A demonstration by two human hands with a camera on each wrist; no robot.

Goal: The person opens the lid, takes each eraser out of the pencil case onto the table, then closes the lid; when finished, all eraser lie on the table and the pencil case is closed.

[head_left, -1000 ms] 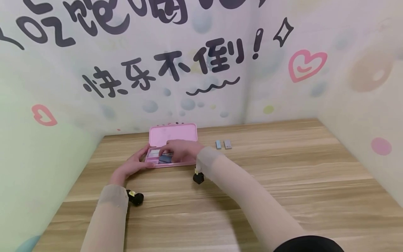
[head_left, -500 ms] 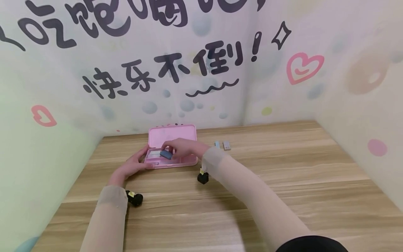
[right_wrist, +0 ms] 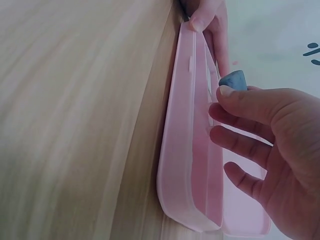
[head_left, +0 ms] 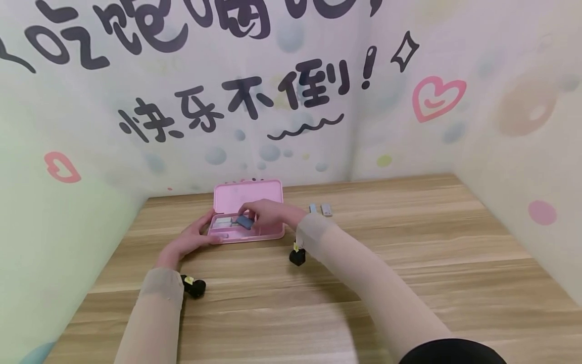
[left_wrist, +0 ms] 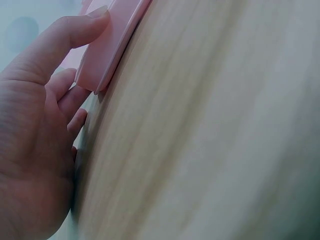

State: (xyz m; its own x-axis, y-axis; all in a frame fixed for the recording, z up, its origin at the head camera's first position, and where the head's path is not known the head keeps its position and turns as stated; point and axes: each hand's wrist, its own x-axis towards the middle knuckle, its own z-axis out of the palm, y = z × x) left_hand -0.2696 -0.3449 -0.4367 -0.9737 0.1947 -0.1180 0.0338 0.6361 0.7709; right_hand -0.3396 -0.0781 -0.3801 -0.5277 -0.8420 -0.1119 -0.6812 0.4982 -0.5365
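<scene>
A pink pencil case [head_left: 247,196] sits against the back of the table, its lid up. My left hand [head_left: 187,241] grips the case's left end, the thumb over the front rim and the fingers along the far side, as the left wrist view shows. Over the case, my right hand [head_left: 269,212] pinches a blue-grey eraser [right_wrist: 234,81] between thumb and fingertips; the other fingers are loosely curved beside the open tray. A white block [head_left: 223,222] lies in the tray's rear left compartment. Part of the tray is hidden by the right hand.
Right of the case, a light blue block [head_left: 312,208] and a grey block [head_left: 326,210] lie on the wooden table [head_left: 391,263]. A printed cloth wall [head_left: 195,167] rises directly behind, with side walls left and right. Each wrist carries a small black camera.
The right hand has lifted the eraser from the tray's front compartment and moved it up, then slightly right. The left hand stays on the case.
</scene>
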